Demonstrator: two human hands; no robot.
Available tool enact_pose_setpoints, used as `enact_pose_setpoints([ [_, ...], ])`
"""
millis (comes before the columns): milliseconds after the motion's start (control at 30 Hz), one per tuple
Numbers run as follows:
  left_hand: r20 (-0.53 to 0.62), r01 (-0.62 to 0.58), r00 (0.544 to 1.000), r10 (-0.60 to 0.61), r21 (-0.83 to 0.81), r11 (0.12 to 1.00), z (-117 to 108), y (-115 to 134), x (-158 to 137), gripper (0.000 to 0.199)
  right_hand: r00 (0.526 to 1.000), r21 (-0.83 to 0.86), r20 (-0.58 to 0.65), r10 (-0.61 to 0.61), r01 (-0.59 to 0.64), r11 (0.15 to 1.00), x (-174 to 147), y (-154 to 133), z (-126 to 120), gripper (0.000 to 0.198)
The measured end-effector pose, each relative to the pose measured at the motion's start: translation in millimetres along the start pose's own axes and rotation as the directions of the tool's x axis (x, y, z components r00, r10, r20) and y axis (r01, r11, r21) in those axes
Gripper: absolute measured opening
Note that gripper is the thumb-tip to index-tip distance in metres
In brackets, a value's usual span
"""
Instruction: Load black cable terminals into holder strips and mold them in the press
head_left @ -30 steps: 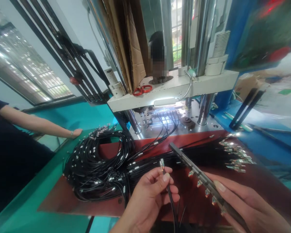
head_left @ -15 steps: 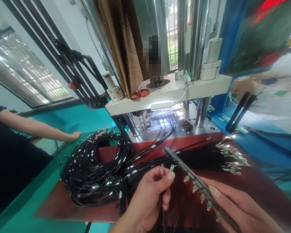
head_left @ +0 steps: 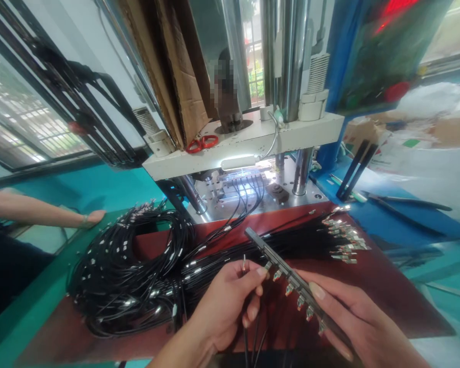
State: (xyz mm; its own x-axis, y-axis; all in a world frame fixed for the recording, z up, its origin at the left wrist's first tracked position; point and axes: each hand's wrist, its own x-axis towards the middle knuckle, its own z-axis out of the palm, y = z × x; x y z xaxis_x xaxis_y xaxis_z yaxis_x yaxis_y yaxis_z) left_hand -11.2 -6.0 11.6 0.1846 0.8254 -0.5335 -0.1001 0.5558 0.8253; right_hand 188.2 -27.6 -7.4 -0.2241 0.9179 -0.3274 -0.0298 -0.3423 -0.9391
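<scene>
My left hand [head_left: 230, 294] is closed, pinching a thin black cable whose small metal connector [head_left: 268, 266] is at the edge of a long dark slotted bar [head_left: 276, 260]. Another thin cable end [head_left: 244, 261] pokes up above the fingers. My right hand [head_left: 343, 312] grips the lower part of this bar, thumb on top and fingers beneath. Several small metal connectors [head_left: 289, 290] sit in a row along its near edge. Cables hang down below my left hand. Behind my hands, a bundle of black cables [head_left: 287, 247] with metal ends lies on the red-brown board [head_left: 391, 301].
A large coil of black cables [head_left: 111, 286] lies at left. Beyond stands a press with a lit metal bed [head_left: 245, 189], several cables in it, and red-handled scissors [head_left: 202, 144] on its plate. Tweezers [head_left: 406, 202] lie at right. Another person's arm [head_left: 38, 207] rests on the green table.
My left hand has brought the connector from beside the bar to its edge. A second cable end now shows above its fingers. The whole view has shifted, moving the scene leftward.
</scene>
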Motion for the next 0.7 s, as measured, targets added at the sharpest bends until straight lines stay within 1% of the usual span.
enact_pose_setpoints([
  [267, -0.028, -0.012, 1.0, 0.012, -0.003, 1.0, 3.2, 0.3, 3.0, 0.021, 1.0, -0.042, 0.026, 0.012, -0.011, 0.999, 2.3, 8.2, -3.1, 0.057],
  [433, -0.029, -0.023, 0.999, 0.024, 0.028, 0.999, 3.2, -1.6, 4.4, 0.023, 0.999, -0.064, 0.046, -0.02, 0.022, 0.998, 1.8, 10.8, -1.6, 0.056],
  [567, -0.032, -0.025, 0.999, 0.026, 0.038, 0.999, 2.0, -2.1, 5.5, 0.025, 0.997, -0.126, 0.072, -0.034, 0.043, 0.991, -1.0, 8.6, -1.0, 0.053],
  [700, -0.02, -0.025, 0.999, 0.026, 0.017, 1.0, 0.6, -2.4, 4.9, 0.023, 0.998, -0.169, 0.067, -0.018, 0.029, 0.985, -2.1, 9.5, 0.0, 0.054],
])
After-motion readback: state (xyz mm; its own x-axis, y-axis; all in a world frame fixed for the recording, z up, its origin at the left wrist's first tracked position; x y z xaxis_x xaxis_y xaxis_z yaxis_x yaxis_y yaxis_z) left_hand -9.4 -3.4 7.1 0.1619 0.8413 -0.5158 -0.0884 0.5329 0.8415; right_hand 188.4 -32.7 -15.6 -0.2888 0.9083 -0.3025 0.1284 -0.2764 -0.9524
